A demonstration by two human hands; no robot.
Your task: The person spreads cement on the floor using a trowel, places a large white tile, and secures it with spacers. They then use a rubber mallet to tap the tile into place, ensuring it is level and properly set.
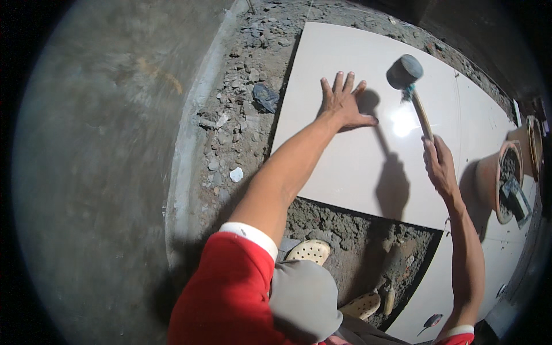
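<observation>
My left hand (pixel 343 109) is spread flat on a large glossy white floor tile (pixel 339 167), fingers apart and holding nothing. In my right hand (pixel 439 164) is the wooden handle of a rubber mallet (pixel 405 72). Its dark grey head is raised over the tile, and its shadow falls on the surface between my hands. A bit of greenish material is wrapped where handle meets head. The tile lies beside rough grey mortar and rubble (pixel 230 115) on its left and near sides.
At the right, a bucket (pixel 489 181) of mortar with a trowel (pixel 516 198) stands on more white tiles (pixel 489 253). Another bucket (pixel 526 144) is behind it. A bare grey wall (pixel 103 172) rises at left. My shoe (pixel 310 250) rests on rubble near a wooden-handled tool (pixel 389 301).
</observation>
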